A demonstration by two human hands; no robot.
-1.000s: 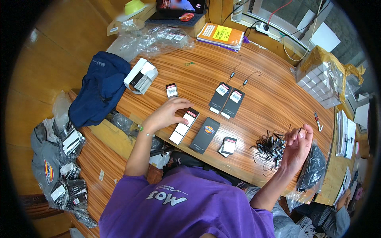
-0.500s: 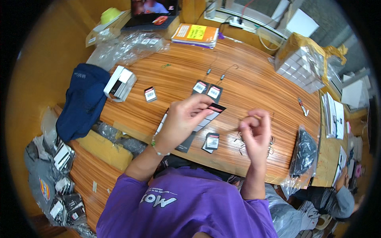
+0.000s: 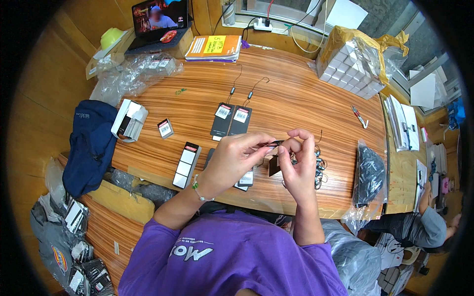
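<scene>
My left hand [image 3: 242,157] and my right hand [image 3: 297,160] meet above the middle of the wooden table, fingertips pinched together. A dark hang tag [image 3: 274,166] shows just below the fingertips, between the two hands. The left fingers are closed on a thin dark cord [image 3: 270,144] at the tag; the right thumb and fingers close at the same spot, and what they grip is mostly hidden. Under my left wrist lies a small pile of labelled tags [image 3: 245,180], partly covered. Behind my right hand is a heap of looped dark cords [image 3: 320,170].
Two corded tags [image 3: 230,120] lie beyond my hands. A stack of tags [image 3: 186,165] and a smaller one [image 3: 165,129] lie left. Around the table are a white box [image 3: 129,121], navy cloth [image 3: 91,148], bagged boxes [image 3: 350,69], snips [image 3: 360,117] and a bagged black item [image 3: 370,175].
My hands have come together; before, they were apart, the left holding a red-and-black tag. The whole view has shifted, and the tag stack at left is now uncovered.
</scene>
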